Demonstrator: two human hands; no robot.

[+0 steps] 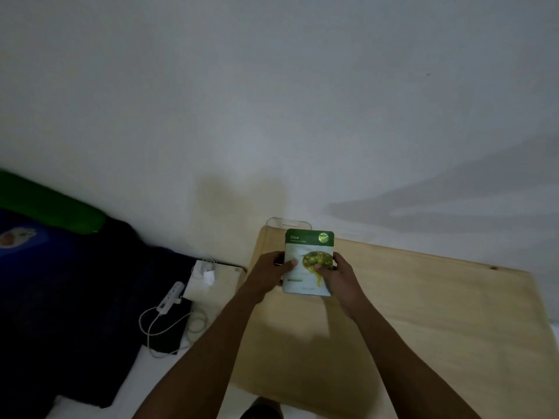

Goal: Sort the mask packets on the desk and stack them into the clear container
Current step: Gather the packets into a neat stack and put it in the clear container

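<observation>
Hands come first: left hand [273, 269] and right hand [335, 275] each pinch a side edge of the olive mask packets [308, 263], held upright above the desk [423, 313] (how many packets, I cannot tell). Just behind them, the clear container [289, 222] shows only its rim. Judged step: squaring the stack; next calls for lowering it into that container.

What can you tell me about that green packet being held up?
The mask packet is a flat, glossy pouch, green across the top with the word "Olive" and pale below with a picture of olives. It is upright, facing the camera, above the wooden desk, gripped by the left hand and right hand.
</observation>
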